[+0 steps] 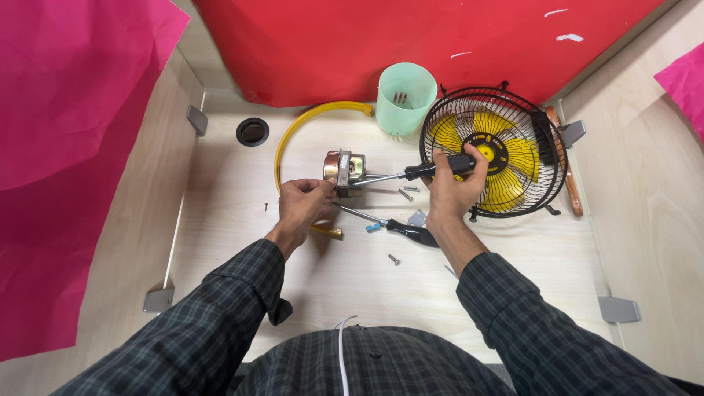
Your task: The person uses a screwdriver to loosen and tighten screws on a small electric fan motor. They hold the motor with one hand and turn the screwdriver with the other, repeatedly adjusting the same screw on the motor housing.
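Observation:
A small fan motor (345, 170) with a copper-coloured winding and metal frame stands on the light wooden desk (308, 286). My left hand (302, 205) grips its near side. My right hand (453, 189) holds a black-handled screwdriver (418, 173) whose shaft points left, with the tip at the motor. A second black-handled screwdriver (392, 226) lies on the desk between my hands. A few loose screws (405, 193) lie to the right of the motor, and another screw (394, 259) lies nearer to me.
A black wire fan cage with yellow blades (493, 150) lies at the right. A pale green cup (405, 97) holding screws stands at the back. A yellow ring (297, 132) curves around the motor. A round cable hole (252, 131) sits at the back left, and a wooden-handled tool (568, 176) lies at the far right.

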